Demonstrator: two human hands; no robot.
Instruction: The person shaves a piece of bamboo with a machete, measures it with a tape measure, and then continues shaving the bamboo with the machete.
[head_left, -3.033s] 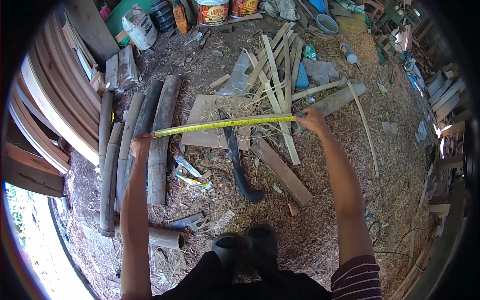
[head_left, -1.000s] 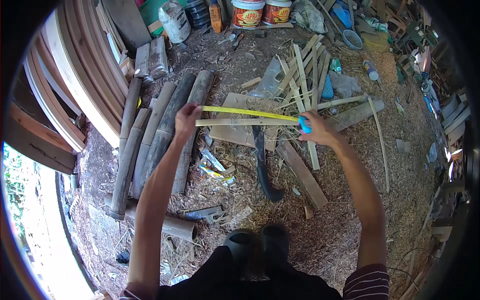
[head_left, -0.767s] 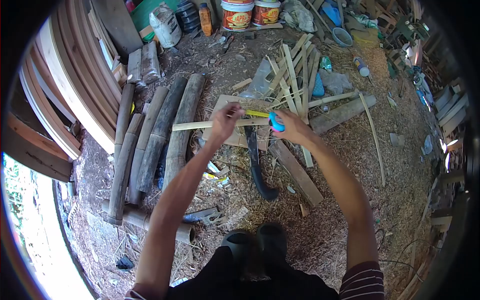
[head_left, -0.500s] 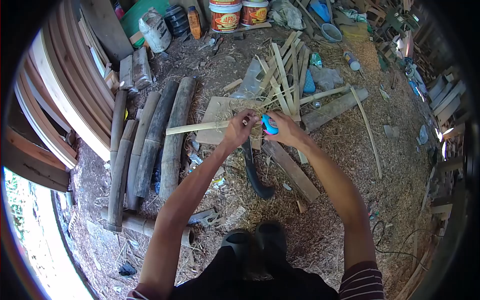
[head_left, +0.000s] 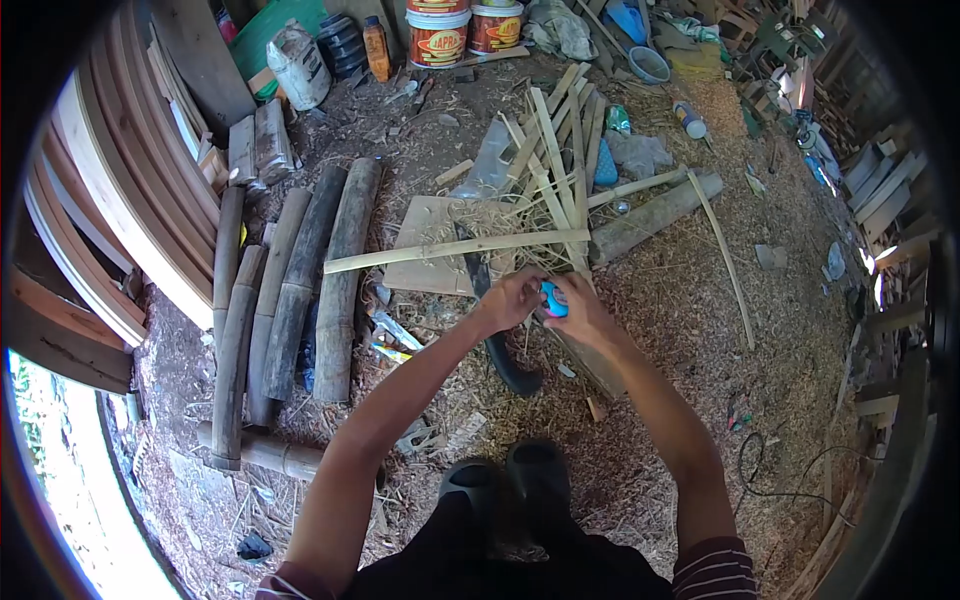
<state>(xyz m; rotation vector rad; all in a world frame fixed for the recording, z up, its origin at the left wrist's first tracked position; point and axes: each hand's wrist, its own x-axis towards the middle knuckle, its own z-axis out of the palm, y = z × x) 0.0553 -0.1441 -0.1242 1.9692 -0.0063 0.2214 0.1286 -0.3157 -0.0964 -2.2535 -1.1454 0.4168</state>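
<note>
My right hand point(head_left: 580, 308) is wrapped round a blue tape measure point(head_left: 553, 298). My left hand point(head_left: 512, 298) is beside it with its fingers bent together close to the tape measure; what they grip, if anything, is too small to tell. Just beyond my hands, a pale bamboo strip point(head_left: 450, 250) lies across a flat board point(head_left: 420, 225) and the tops of the bamboo poles. A dark curved-handled blade point(head_left: 515, 375) lies on the ground, partly under my left hand.
Thick bamboo poles point(head_left: 345, 290) lie at the left. Split strips point(head_left: 560, 140) are piled ahead, near paint buckets point(head_left: 438, 40). A long thin strip point(head_left: 722, 258) is on the ground at the right. Curved wooden boards point(head_left: 130, 200) stand at the far left.
Both hands have moved nearer my body with the tape measure. My left hand has let go of the pale strip, which now rests further right across the board.
</note>
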